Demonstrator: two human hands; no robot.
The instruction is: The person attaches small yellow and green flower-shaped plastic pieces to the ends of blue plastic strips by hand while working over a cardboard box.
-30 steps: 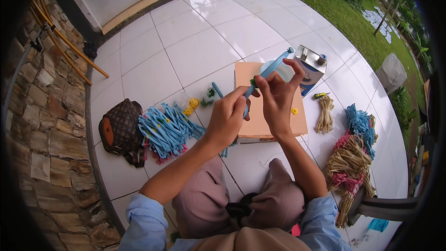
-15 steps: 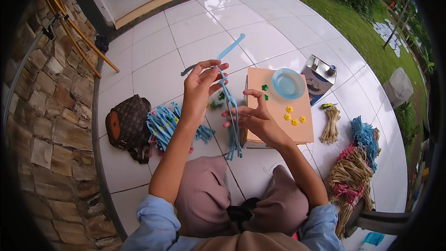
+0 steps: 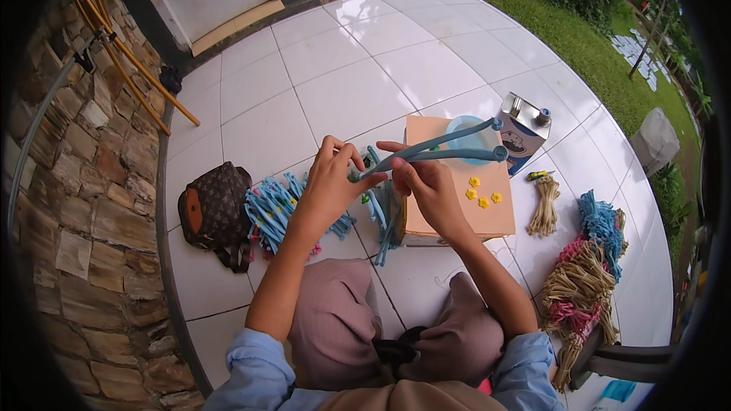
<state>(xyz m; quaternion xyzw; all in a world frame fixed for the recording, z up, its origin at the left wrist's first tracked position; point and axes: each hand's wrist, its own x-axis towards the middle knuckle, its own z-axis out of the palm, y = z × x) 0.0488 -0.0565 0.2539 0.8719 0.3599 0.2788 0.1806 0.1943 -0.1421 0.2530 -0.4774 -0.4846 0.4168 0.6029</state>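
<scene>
My left hand (image 3: 333, 183) and my right hand (image 3: 428, 192) come close together above the floor, at the left edge of a peach-topped box (image 3: 449, 217). Between them they pinch a light-blue braided cord (image 3: 449, 155). Two strands with knobbed ends stretch rightward from my right hand, over a clear blue bowl (image 3: 466, 128) on the box. The cord's other strands hang below the hands. My right index finger points left; its thumb presses on the strands. Several yellow flower beads (image 3: 483, 202) lie on the box. The exact grip of my left fingertips is partly hidden.
A heap of blue cords (image 3: 274, 213) lies beside a brown patterned bag (image 3: 213, 205) at left. A metal can (image 3: 522, 133) stands behind the box. To the right lie a yellow cutter (image 3: 537, 176), a beige cord bundle (image 3: 544, 209) and a mixed cord pile (image 3: 582, 281).
Both hands have come together, the left lowering. The cord, earlier raised in my left hand with strands hanging, now has two knobbed ends pointing right. My right fingers, earlier spread, have closed on it.
</scene>
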